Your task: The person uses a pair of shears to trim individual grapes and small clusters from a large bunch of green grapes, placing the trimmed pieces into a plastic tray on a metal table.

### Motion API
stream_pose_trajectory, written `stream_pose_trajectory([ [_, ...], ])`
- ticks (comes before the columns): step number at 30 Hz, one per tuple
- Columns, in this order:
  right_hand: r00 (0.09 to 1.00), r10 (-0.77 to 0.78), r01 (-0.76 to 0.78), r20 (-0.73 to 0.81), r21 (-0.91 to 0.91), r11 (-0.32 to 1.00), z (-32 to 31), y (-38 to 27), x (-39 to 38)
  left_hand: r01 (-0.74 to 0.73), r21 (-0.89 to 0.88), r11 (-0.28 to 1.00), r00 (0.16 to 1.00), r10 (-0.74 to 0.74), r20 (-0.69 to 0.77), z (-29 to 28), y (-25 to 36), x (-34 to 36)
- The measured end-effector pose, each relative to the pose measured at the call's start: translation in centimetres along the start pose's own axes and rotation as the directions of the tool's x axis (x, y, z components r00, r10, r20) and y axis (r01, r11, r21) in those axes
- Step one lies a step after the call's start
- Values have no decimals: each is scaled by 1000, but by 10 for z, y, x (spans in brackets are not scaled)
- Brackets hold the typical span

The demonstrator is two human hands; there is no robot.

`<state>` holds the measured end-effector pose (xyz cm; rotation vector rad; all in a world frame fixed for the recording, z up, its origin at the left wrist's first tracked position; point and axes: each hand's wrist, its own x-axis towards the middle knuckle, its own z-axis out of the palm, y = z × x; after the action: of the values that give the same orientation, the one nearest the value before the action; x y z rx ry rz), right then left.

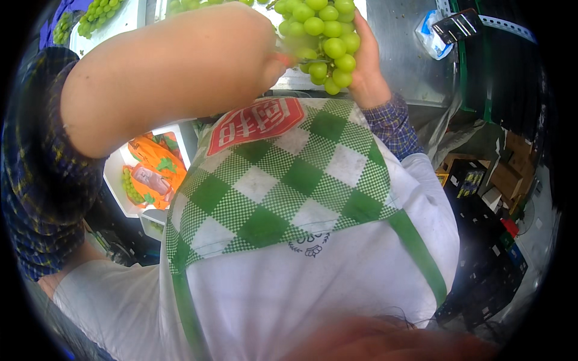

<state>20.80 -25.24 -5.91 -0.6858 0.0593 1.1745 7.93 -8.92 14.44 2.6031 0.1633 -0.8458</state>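
A bunch of green grapes [333,46] hangs over the work surface, with my right hand [368,63] cupped against its right side. The fingers of that hand are partly hidden behind the fruit. My left hand [260,45] is closed beside the bunch's left side. What look like small scissors [317,61] stick out of it, a thin blade lying among the lower grapes and a bit of red near the fingers. The grapes near the blade are smeared by motion. My left forearm covers much of the surface.
More green grapes [99,17] lie by a white tray [111,39] at the far left. Below my left arm stands a white bin [124,192] with orange grape packaging [158,163]. A metal table [404,66] holds a blue-and-white plastic packet [430,37]. Cardboard boxes [509,177] are at right.
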Motion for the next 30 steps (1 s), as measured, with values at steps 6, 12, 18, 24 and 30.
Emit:
stream_pose_trajectory([
  [6, 999, 30, -27, -40, 71, 997, 5, 0, 1, -27, 30, 999, 999, 28, -33, 8, -4, 1],
  [12, 996, 48, -37, -80, 135, 990, 7, -1, 6, -113, 92, 989, 981, 126, -146, 17, -8, -3],
  [18, 998, 41, -38, -54, 56, 998, 8, -1, 8, -272, 291, 917, 929, 329, -170, 2, -12, -3],
  [24, 999, 27, -27, -25, -9, 1000, 8, 2, 11, -237, 416, 878, 940, 316, -131, -5, -2, -7],
  [30, 999, -10, 9, -40, -41, 999, 10, 5, 14, -292, 415, 862, 918, 374, -132, 0, -8, -17],
])
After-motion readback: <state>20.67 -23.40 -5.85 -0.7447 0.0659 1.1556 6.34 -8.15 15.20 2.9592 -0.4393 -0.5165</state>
